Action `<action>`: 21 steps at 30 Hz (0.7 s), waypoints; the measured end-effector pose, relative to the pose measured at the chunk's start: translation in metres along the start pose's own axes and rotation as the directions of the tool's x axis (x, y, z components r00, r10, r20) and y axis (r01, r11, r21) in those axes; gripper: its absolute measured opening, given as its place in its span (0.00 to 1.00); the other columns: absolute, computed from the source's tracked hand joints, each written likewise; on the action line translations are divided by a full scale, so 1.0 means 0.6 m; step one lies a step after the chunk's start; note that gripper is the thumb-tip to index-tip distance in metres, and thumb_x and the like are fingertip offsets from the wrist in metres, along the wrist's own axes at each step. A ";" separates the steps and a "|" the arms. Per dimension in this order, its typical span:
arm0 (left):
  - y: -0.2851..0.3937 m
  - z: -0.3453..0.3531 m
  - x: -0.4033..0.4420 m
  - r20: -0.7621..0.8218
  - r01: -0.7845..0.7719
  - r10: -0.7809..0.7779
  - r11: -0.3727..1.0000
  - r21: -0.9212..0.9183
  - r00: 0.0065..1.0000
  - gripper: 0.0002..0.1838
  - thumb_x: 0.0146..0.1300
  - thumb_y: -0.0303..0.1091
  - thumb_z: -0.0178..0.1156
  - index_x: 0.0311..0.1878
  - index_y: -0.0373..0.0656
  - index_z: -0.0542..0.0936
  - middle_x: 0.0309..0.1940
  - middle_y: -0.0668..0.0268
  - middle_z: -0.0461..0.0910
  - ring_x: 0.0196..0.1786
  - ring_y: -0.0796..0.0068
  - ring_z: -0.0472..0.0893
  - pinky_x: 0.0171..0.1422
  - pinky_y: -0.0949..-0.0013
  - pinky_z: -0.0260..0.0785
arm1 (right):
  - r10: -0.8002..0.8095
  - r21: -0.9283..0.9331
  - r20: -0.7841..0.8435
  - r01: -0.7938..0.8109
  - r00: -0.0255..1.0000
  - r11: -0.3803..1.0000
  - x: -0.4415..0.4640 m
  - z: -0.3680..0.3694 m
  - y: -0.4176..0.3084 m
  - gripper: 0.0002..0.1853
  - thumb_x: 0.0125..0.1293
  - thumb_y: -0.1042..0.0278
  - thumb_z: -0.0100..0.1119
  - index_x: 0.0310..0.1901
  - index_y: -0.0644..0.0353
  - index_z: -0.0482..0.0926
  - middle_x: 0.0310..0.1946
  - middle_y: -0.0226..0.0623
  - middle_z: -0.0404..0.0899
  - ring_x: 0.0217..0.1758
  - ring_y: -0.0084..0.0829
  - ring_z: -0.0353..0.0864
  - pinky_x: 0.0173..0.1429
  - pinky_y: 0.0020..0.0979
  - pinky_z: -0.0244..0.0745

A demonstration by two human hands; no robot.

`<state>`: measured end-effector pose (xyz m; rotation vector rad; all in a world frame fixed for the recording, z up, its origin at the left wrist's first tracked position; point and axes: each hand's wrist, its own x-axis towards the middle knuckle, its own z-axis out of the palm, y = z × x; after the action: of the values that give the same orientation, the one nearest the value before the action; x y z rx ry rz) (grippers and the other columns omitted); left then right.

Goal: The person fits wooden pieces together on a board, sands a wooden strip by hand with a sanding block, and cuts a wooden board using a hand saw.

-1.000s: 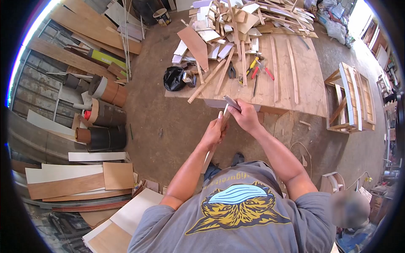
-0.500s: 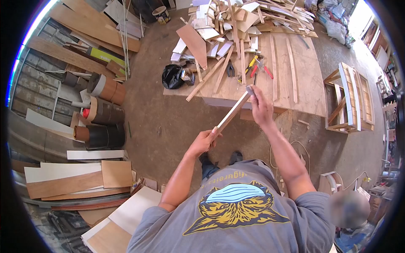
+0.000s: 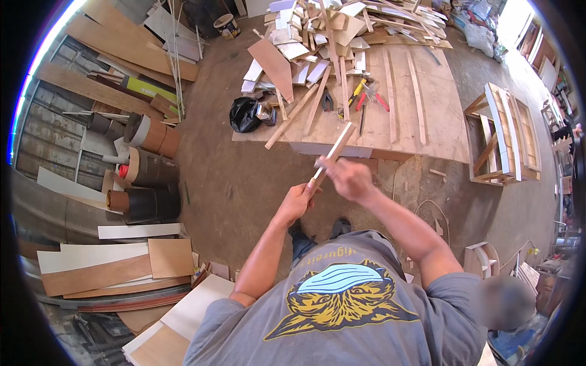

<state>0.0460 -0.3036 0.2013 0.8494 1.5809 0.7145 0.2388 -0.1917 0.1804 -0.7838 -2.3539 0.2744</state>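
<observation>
A narrow wooden strip (image 3: 342,139) with a pale edge slants up and to the right in front of me. Its lower part is gripped by my left hand (image 3: 296,201), thumb along the edge. My right hand (image 3: 349,178), slightly blurred, is closed around a small greyish piece (image 3: 321,162) against the strip's middle. The strip's upper end reaches towards the near edge of the plywood table (image 3: 427,137). On that table lie pliers (image 3: 328,100), a yellow-handled tool (image 3: 356,91) and red-handled pincers (image 3: 381,101).
Wood offcuts (image 3: 299,36) are heaped at the table's back, with a black bag (image 3: 244,114) at its left corner. Rolls (image 3: 152,168) and boards (image 3: 97,268) line the left side. A wooden frame (image 3: 510,134) stands at right; a blurred person's head (image 3: 505,303) is lower right.
My right hand has moved down and left along the strip from its upper end to its middle. The view has shifted slightly.
</observation>
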 end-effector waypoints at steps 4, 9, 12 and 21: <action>-0.008 0.008 -0.003 -0.023 -0.061 0.062 0.997 0.039 0.998 0.26 0.80 0.55 0.57 0.46 0.36 0.84 0.24 0.73 0.75 0.28 0.81 0.71 0.33 0.69 0.65 | 0.154 -0.033 -0.026 -0.155 0.988 0.987 0.016 -0.002 0.027 0.20 0.75 0.62 0.60 0.67 0.41 0.82 0.37 0.34 0.90 0.27 0.34 0.87 0.28 0.35 0.80; -0.016 0.009 0.009 -0.060 -0.086 0.088 0.996 0.033 0.994 0.20 0.79 0.49 0.61 0.41 0.38 0.82 0.24 0.73 0.74 0.29 0.81 0.71 0.33 0.69 0.64 | 0.128 0.042 0.052 -0.130 0.990 0.991 0.017 0.013 0.000 0.17 0.76 0.62 0.58 0.64 0.40 0.83 0.38 0.34 0.90 0.33 0.34 0.89 0.32 0.37 0.84; -0.023 0.007 0.018 -0.075 -0.121 0.121 0.993 -0.001 0.990 0.18 0.79 0.46 0.62 0.42 0.38 0.82 0.24 0.73 0.75 0.28 0.80 0.70 0.32 0.69 0.64 | 0.132 0.182 0.234 -0.176 0.963 0.967 0.003 0.008 -0.045 0.19 0.76 0.61 0.59 0.66 0.39 0.82 0.37 0.39 0.87 0.36 0.41 0.89 0.36 0.44 0.84; 0.040 -0.010 -0.016 0.029 -0.060 0.063 0.992 -0.112 0.998 0.17 0.78 0.45 0.63 0.43 0.39 0.81 0.25 0.74 0.75 0.26 0.83 0.68 0.28 0.69 0.62 | 0.372 0.711 0.171 -0.376 0.912 0.595 0.048 0.030 -0.008 0.18 0.77 0.75 0.58 0.65 0.61 0.81 0.56 0.41 0.88 0.61 0.31 0.87 0.67 0.31 0.78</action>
<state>0.0445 -0.2985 0.2270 0.8265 1.4774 0.8216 0.2073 -0.1786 0.1827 -0.8349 -1.7774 1.3205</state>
